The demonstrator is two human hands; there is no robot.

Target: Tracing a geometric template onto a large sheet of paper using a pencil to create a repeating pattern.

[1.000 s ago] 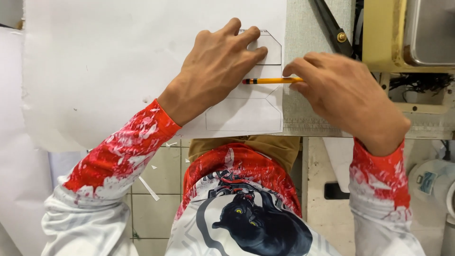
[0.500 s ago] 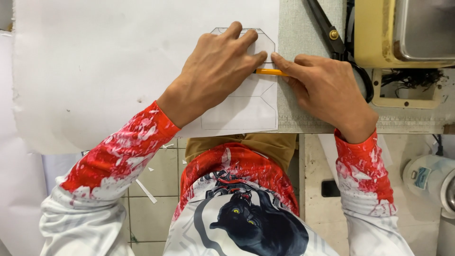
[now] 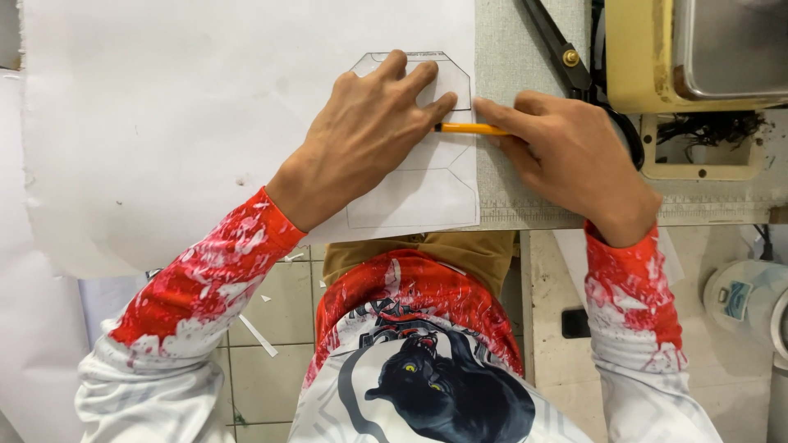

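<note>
- The right hand [image 3: 574, 156] pinches an orange pencil [image 3: 469, 129], its tip now drawn in tight against the left fingertips; a second ago it lay lower along the template's right edge, so the traced line appears to have climbed that side
- The left hand [image 3: 369, 135], fingers spread and pressed flat, pins a clear angular template [image 3: 427, 176] to the large white paper sheet [image 3: 205, 123] at upper centre of the frame
- Template and sheet share a right edge, just beside the grey cutting mat [image 3: 509, 189]; the sheet's lower edge overhangs the table
- Black scissors [image 3: 574, 66] lie just beyond the right hand and a cream machine [image 3: 640, 74] fills the upper right, crowding that side; open paper spreads across the upper left
</note>
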